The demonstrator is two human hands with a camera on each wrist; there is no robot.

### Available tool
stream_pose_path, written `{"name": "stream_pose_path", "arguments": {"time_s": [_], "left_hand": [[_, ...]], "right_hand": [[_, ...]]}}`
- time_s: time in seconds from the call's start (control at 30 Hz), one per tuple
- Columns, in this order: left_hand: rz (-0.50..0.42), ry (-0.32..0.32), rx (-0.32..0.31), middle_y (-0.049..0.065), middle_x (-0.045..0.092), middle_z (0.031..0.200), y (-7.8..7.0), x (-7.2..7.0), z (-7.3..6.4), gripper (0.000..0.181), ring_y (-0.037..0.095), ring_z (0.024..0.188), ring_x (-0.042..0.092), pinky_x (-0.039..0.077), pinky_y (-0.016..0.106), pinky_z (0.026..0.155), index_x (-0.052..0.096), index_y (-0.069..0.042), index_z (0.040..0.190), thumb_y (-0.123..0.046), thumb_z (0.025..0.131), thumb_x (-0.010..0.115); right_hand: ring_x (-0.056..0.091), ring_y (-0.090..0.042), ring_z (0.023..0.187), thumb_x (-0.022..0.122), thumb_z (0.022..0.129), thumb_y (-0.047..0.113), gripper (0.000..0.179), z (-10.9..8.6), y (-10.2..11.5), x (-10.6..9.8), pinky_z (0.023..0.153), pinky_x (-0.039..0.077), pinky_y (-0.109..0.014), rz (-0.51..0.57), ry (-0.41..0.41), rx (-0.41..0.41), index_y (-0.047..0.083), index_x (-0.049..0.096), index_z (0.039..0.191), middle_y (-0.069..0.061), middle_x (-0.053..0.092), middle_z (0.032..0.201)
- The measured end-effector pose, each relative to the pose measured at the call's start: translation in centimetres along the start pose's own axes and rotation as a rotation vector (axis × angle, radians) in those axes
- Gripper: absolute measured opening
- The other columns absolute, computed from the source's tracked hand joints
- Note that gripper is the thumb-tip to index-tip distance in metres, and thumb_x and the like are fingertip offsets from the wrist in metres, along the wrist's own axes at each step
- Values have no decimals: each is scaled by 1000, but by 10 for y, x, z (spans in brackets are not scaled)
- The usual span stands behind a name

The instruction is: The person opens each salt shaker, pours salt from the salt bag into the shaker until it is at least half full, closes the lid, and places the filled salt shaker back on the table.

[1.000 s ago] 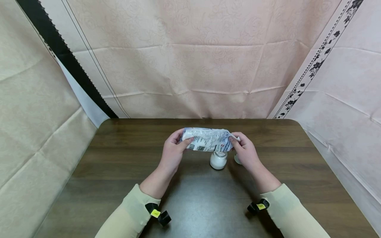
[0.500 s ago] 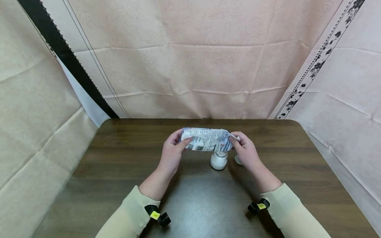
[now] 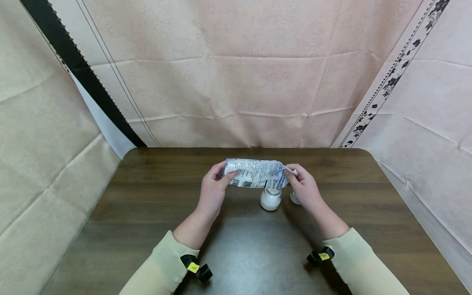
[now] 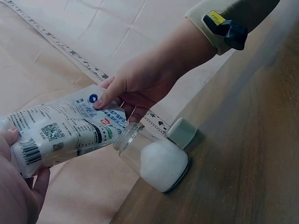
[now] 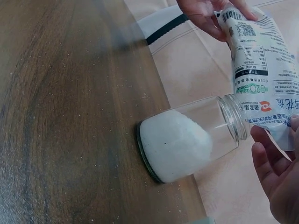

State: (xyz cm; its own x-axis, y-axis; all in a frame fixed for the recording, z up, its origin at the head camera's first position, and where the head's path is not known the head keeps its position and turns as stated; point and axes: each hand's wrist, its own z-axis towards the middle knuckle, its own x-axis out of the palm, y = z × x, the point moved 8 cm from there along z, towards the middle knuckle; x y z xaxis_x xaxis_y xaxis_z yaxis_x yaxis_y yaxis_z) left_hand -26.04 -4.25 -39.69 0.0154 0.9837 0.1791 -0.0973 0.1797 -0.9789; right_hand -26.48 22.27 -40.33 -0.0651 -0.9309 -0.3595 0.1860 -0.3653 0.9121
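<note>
A white and blue printed bag of salt (image 3: pixel 256 173) is held level over the table between both hands. My left hand (image 3: pixel 213 188) grips its left end, thumb on the printed side. The right hand (image 3: pixel 306 186) pinches the other end, near the corner by the jar. Just under the bag, a clear glass jar (image 5: pixel 182 142) stands upright on the table, its threaded mouth right at the bag's lower edge. White granules (image 4: pixel 161 165) lie heaped inside, sloping up toward one wall. Beside the jar is a pale green lid (image 4: pixel 182 132), partly hidden by my right hand in the head view.
The brown wooden table (image 3: pixel 147 213) has small white grains scattered near the jar, seen in the right wrist view. Light patterned cloth (image 3: pixel 239 82) hangs behind the table's far edge and at both sides. Each sleeve carries a black wrist camera.
</note>
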Motion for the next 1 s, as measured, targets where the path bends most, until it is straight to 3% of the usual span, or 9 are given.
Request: {"name": "stream_pose_path", "arguments": {"time_s": [0.2,0.43,0.67,1.0], "left_hand": [[62,-28,21,7,63,114,0,-1,2,33,21,101,58,54,26,79,70,-14,121,-15,89,75],[26,-38,-3,10,61,109,-1,0,3,33,22,96,56,52,24,75,70,-8,120,-9,88,75],[-86,-12,-65,13,62,113,3,2,3,35,24,102,58,54,29,82,68,-4,122,-3,88,73],[-152,-30,-108,11,65,108,6,3,3,37,18,92,61,50,26,72,68,-2,123,0,86,73]], "right_hand": [[61,-24,84,53,104,20,22,-1,-2,0,72,52,-26,4,14,40,5,62,118,-16,65,98],[60,-25,83,51,104,12,20,-13,32,0,71,51,-25,-12,15,27,-2,60,116,-19,64,96],[60,-20,80,55,103,25,24,0,-7,0,71,52,-26,15,-4,6,5,62,115,-15,64,93],[60,-18,78,55,103,25,23,1,-3,1,70,52,-26,12,-5,-15,7,63,115,-13,65,91]]}}
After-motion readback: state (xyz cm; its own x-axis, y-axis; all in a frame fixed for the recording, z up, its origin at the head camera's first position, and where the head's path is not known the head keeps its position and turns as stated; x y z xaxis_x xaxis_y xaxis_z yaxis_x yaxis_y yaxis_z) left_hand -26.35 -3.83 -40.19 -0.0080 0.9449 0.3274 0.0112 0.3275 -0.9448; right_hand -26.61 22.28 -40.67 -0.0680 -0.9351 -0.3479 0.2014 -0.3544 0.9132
